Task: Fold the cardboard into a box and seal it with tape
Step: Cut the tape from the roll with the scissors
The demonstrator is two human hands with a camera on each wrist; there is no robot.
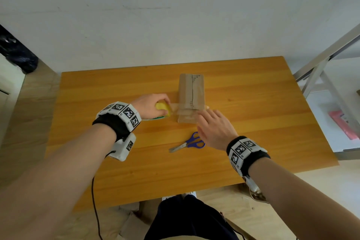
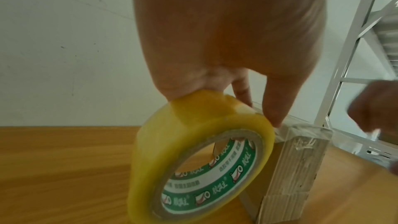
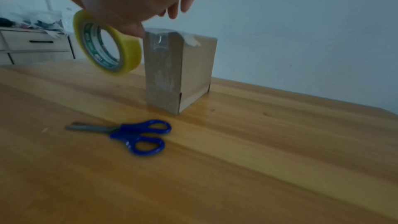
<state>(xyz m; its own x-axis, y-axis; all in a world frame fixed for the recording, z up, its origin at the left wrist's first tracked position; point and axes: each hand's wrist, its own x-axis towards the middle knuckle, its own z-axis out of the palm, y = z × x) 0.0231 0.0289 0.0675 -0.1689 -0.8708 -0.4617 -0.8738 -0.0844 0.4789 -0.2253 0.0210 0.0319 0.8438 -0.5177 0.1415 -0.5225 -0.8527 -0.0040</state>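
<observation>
A folded brown cardboard box (image 1: 191,95) stands on the wooden table (image 1: 253,122), with clear tape over its top seam and near end (image 3: 161,67). My left hand (image 1: 150,106) grips a yellow tape roll (image 1: 163,111) (image 2: 193,159) just left of the box; a strip of tape runs from the roll across the box's near top edge (image 2: 305,130). My right hand (image 1: 212,124) hovers with straight fingers over the box's near right corner, in the right wrist view (image 3: 137,1) just above the box top. Whether it touches the tape is unclear.
Blue-handled scissors (image 1: 190,143) (image 3: 133,134) lie shut on the table, in front of the box and under my right wrist. A white metal rack (image 1: 331,76) stands beyond the table's right edge. A drawer unit (image 3: 32,45) sits off to the left.
</observation>
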